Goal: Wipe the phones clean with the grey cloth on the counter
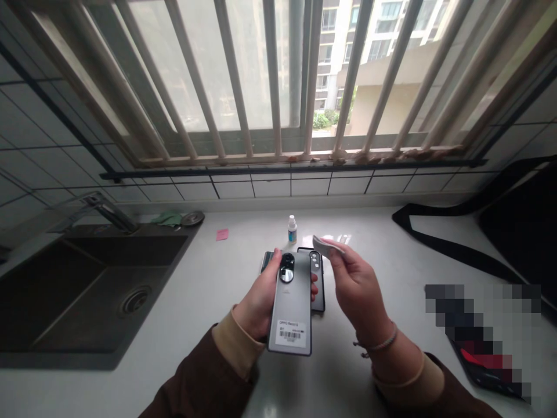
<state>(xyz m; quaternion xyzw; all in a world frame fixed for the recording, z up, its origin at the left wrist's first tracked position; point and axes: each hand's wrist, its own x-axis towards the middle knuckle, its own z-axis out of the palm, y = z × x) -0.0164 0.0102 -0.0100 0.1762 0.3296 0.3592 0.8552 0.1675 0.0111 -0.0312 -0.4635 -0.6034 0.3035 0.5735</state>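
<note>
Two hands busy | left hand (261,302) clasped smooth grey slab phone (290,307) by its edges | right hand (359,284) pinched soft white cloth (325,247) beside phone's top corner

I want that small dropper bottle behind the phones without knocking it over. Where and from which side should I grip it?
Pinch the small dropper bottle by its body below the white cap, coming from above: it stands upright and narrow, and the grey phone blocks the near side.

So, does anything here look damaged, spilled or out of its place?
Nothing stands out. The left hand holds a grey phone back-up, intact; the right hand pinches a small cloth. The dropper bottle stands upright on the counter, no spill.
</note>
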